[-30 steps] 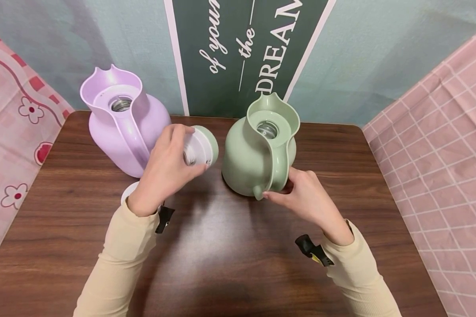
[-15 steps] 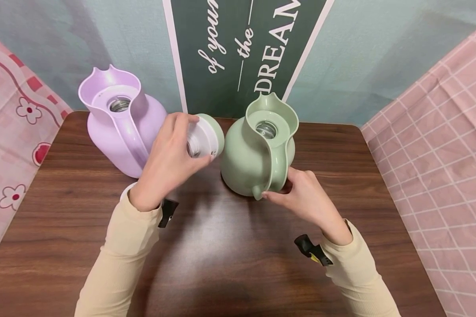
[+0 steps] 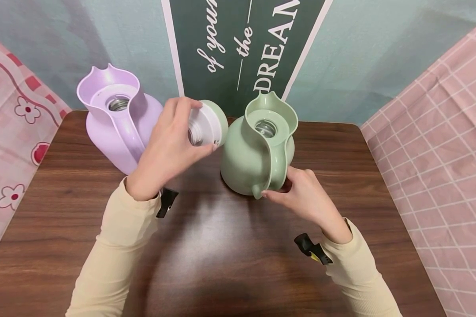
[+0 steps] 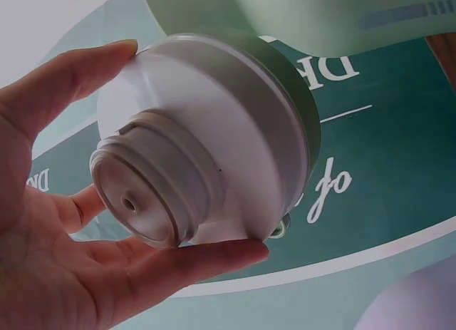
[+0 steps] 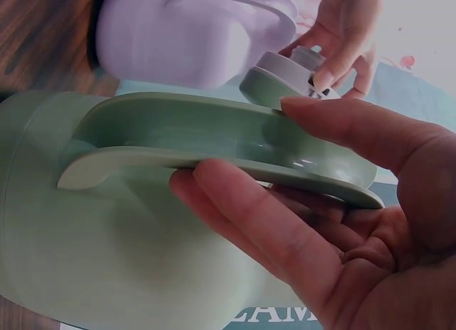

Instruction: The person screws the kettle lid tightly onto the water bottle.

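Note:
My left hand (image 3: 166,145) holds a thermos lid (image 3: 209,123) by its rim, between thumb and fingers. The lid is white inside with a light green top; its threaded plug (image 4: 153,180) faces the palm in the left wrist view. It is tilted in the air, left of the green thermos jug (image 3: 243,160). That jug stands upright with its mouth uncovered. My right hand (image 3: 307,193) grips the jug's handle (image 5: 235,159) low down, with fingers curled around it in the right wrist view. A lilac thermos jug (image 3: 113,141), also uncovered, stands behind my left wrist.
The brown wooden table (image 3: 222,264) runs up to a blue-green backdrop (image 3: 353,66) with a dark lettered panel (image 3: 230,88). Pink patterned cloth (image 3: 20,154) hangs at the left, pink checked cloth (image 3: 440,154) at the right.
My left hand has moved the lid toward the backdrop and slightly right. A white round object by my left wrist is now hidden. My right hand keeps its grip on the green jug.

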Available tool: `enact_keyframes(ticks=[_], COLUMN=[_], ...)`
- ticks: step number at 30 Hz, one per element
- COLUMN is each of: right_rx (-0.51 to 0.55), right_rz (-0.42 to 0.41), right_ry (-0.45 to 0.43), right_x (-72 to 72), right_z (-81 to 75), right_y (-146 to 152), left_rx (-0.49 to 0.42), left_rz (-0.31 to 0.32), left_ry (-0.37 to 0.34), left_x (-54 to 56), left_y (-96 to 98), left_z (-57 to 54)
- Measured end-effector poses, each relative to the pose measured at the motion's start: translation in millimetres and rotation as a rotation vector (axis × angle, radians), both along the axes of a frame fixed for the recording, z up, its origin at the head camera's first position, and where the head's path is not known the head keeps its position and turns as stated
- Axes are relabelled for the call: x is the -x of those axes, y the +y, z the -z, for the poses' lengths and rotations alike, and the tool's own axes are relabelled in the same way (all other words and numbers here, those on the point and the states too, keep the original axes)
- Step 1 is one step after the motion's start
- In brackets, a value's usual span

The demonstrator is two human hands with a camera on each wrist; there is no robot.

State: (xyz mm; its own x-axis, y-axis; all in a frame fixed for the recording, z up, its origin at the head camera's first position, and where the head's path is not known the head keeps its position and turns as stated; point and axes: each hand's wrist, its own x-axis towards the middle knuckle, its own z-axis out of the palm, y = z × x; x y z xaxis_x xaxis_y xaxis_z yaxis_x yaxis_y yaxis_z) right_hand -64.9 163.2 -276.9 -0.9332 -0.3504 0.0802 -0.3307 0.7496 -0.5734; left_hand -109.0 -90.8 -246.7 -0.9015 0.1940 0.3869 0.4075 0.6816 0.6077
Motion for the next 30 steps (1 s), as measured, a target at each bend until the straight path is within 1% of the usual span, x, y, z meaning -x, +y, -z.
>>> enact_keyframes(ticks=[4,9,15,20,25,30], right_rx=[-0.004,-0.006,-0.004,-0.005,-0.005,-0.004], right_rz=[0.0,0.0,0.0,-0.001,0.003,0.0], right_ry=[0.002,0.001,-0.012,-0.016,-0.019,-0.011], right_x=[0.1,0.6,1.1,1.5,1.2,1.1], right_z=[-0.3,-0.5,-0.4,-0.4,-0.7,-0.4], right_y=[0,0,0,0,-1,0], left_rx=[0.016,0.04,0.042,0.052,0.064,0.073], left_rz=[0.008,0.005,0.008,0.02,0.032,0.055], left_ry=[-0.012,-0.006,0.004,-0.002,-0.009,0.007], left_x=[1.6,4.0,5.5,6.6,10.1,15.5], left_y=[0.4,-0.2,1.9,5.7,10.2,16.3], left_z=[-6.8,-15.7,-26.3,-34.7,-41.4,-46.3])
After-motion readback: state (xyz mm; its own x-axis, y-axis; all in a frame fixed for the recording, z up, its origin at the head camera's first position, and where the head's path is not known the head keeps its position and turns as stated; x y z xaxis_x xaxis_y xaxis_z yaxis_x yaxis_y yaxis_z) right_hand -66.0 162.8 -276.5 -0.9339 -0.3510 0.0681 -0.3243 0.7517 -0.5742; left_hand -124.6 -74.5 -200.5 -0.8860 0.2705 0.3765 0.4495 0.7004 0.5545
